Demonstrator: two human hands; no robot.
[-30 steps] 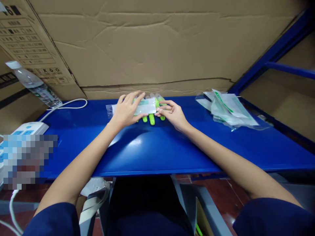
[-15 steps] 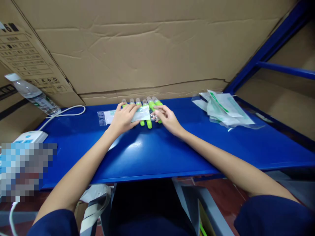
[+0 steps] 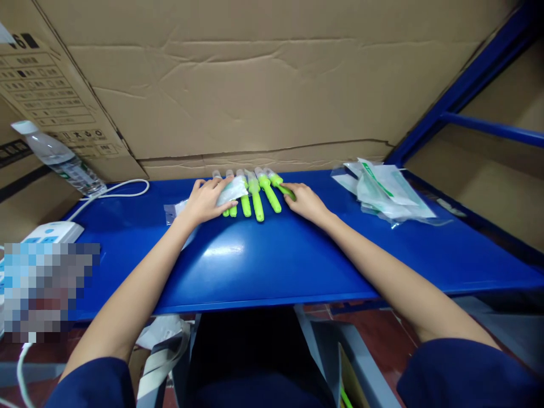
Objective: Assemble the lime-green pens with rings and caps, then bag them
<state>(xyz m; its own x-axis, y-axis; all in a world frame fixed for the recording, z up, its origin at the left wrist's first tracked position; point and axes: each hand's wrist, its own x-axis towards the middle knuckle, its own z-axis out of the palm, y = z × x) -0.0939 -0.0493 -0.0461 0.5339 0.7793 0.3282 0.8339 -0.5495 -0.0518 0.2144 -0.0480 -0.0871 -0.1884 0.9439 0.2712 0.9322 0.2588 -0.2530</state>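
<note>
Several lime-green sticks with clear caps (image 3: 256,203) lie side by side on the blue table, caps pointing away from me. My left hand (image 3: 207,201) rests over the left ones, its fingers closed on a flat clear plastic bag (image 3: 233,191) with white and pale green on it. Part of that bag sticks out on the left, behind my wrist. At the right end of the row, my right hand (image 3: 306,202) pinches the handle of the rightmost lime-green stick (image 3: 287,191). Its fingertips partly hide that handle.
Flat plastic packets (image 3: 386,190) are piled at the right. On the left stand a water bottle (image 3: 59,160) and a white power strip (image 3: 55,235) with its cable. A cardboard wall (image 3: 263,102) closes the back; a blue frame (image 3: 459,90) rises at the right.
My right hand has let go of the bag's right end and moved right to the rightmost stick. My left hand has drawn the bag slightly left, uncovering more of the sticks.
</note>
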